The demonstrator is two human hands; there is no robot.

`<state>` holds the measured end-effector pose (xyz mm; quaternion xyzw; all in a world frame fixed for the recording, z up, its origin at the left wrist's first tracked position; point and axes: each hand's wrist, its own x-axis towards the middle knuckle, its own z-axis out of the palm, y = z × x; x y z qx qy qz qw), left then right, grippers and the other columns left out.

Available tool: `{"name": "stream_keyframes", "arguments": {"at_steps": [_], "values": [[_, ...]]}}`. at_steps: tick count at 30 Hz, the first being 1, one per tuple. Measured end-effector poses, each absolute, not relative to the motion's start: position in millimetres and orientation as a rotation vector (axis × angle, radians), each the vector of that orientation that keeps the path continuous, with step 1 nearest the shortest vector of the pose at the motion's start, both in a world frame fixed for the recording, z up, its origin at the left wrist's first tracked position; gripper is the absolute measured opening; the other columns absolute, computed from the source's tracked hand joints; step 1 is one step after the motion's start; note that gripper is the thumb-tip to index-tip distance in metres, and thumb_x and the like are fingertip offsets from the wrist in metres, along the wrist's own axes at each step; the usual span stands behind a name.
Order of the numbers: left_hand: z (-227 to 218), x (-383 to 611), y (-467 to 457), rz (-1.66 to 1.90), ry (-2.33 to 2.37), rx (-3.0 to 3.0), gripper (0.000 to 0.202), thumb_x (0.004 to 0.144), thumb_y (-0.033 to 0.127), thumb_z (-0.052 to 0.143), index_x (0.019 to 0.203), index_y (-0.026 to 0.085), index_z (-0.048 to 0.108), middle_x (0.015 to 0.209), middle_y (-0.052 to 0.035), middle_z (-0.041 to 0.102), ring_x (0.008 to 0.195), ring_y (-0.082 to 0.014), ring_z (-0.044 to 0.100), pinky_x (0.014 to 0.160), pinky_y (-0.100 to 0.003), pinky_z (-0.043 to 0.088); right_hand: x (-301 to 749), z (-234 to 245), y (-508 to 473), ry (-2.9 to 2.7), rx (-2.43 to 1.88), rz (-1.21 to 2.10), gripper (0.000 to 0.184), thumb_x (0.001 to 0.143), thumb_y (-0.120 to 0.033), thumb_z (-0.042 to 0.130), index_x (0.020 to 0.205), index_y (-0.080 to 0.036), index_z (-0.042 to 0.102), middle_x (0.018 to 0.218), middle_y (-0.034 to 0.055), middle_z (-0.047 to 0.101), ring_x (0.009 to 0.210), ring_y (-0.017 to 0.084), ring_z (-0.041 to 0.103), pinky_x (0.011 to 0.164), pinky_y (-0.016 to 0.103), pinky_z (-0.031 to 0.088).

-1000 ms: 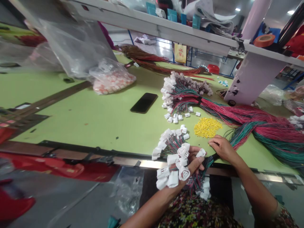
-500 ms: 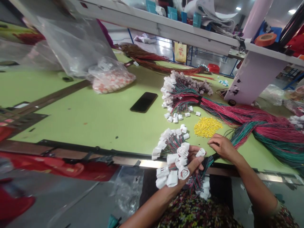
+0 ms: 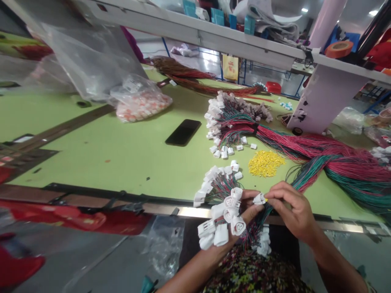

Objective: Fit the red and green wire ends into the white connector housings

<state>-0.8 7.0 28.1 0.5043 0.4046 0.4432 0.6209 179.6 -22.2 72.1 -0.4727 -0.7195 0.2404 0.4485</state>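
Observation:
Between the thumb and fingers of my left hand [image 3: 249, 207] is a white connector [image 3: 259, 199] on a wire, its open face turned to the right. Several other white connectors [image 3: 230, 207] of the same bunch hang over that hand and wrist. My right hand [image 3: 293, 207] pinches a small yellow piece [image 3: 266, 200] against the face of the held connector. How deep the piece sits cannot be made out. Behind the hands lies a heap of small yellow pieces [image 3: 266, 163]. Green and red wires [image 3: 308, 173] run from the bunch to the right.
A black phone [image 3: 183, 132] lies on the green table [image 3: 122, 162]. Beyond the yellow heap rests a thick wire bundle [image 3: 284, 140] with white connectors. A clear bag of orange and white parts [image 3: 143, 105] is at the left. A shelf [image 3: 244, 44] crosses above the table.
My right hand has moved from beside the yellow heap down and left to the held connector, bringing a yellow piece to its face. My left hand still holds the connector.

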Motion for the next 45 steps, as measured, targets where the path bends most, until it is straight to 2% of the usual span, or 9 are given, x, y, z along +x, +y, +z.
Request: {"name": "stream_keyframes", "arguments": {"at_steps": [5, 9, 15, 27, 34, 40, 45], "values": [[37, 0, 4, 1.077, 0.957, 1.25, 0.013, 0.078, 0.023, 0.077, 0.091, 0.023, 0.078, 0.088, -0.0032, 0.078, 0.082, -0.0222, 0.072, 0.077, -0.034, 0.057, 176, 71, -29, -1.882, -1.158, 0.413, 0.022, 0.1, -0.016, 0.058, 0.115, -0.028, 0.07, 0.096, 0.0052, 0.068, 0.089, 0.02, 0.065, 0.078, 0.035, 0.056], [36, 0, 3, 1.116, 0.999, 1.33, 0.013, 0.077, 0.023, 0.078, 0.09, 0.025, 0.079, 0.089, -0.0035, 0.078, 0.083, -0.0233, 0.071, 0.076, -0.034, 0.057, 177, 70, -29, -1.892, -1.142, 0.399, 0.027, 0.1, -0.014, 0.057, 0.118, -0.029, 0.07, 0.096, 0.0051, 0.068, 0.089, 0.021, 0.065, 0.076, 0.035, 0.057], [31, -1, 3, 1.153, 0.978, 1.367, 0.014, 0.078, 0.025, 0.078, 0.092, 0.027, 0.08, 0.094, -0.0043, 0.078, 0.09, -0.0245, 0.071, 0.083, -0.036, 0.057, 177, 71, -29, -1.878, -1.149, 0.434, 0.023, 0.1, -0.014, 0.058, 0.114, -0.029, 0.07, 0.097, 0.0042, 0.068, 0.089, 0.019, 0.066, 0.077, 0.034, 0.056], [29, -2, 3, 1.162, 1.009, 1.456, 0.011, 0.081, 0.028, 0.077, 0.091, 0.028, 0.081, 0.094, -0.0057, 0.08, 0.092, -0.0276, 0.072, 0.084, -0.041, 0.058, 179, 72, -29, -1.87, -1.144, 0.476, 0.023, 0.1, -0.017, 0.059, 0.113, -0.029, 0.072, 0.097, 0.0054, 0.07, 0.089, 0.021, 0.066, 0.077, 0.036, 0.056], [30, 0, 1, 1.146, 0.963, 1.439, 0.011, 0.081, 0.027, 0.078, 0.091, 0.027, 0.081, 0.093, -0.0057, 0.08, 0.091, -0.0262, 0.073, 0.085, -0.04, 0.058, 174, 66, -25, -1.598, -1.209, 0.727, 0.006, 0.094, -0.025, 0.07, 0.097, -0.025, 0.075, 0.088, 0.0027, 0.068, 0.083, 0.018, 0.065, 0.071, 0.03, 0.053], [30, -1, 0, 1.127, 0.97, 1.402, 0.013, 0.083, 0.032, 0.077, 0.095, 0.028, 0.081, 0.096, -0.0051, 0.079, 0.093, -0.0264, 0.073, 0.087, -0.041, 0.058, 172, 58, -21, -1.391, -1.148, 0.964, 0.011, 0.091, -0.035, 0.075, 0.092, -0.024, 0.076, 0.09, 0.0024, 0.069, 0.083, 0.016, 0.066, 0.073, 0.028, 0.055], [29, 0, 0, 1.13, 0.963, 1.405, 0.014, 0.083, 0.029, 0.078, 0.096, 0.028, 0.08, 0.098, -0.0048, 0.079, 0.093, -0.0252, 0.073, 0.087, -0.039, 0.058, 171, 53, -19, -1.252, -1.066, 1.105, 0.008, 0.086, -0.034, 0.081, 0.088, -0.026, 0.078, 0.089, -0.0003, 0.068, 0.084, 0.013, 0.067, 0.076, 0.023, 0.055]]}}
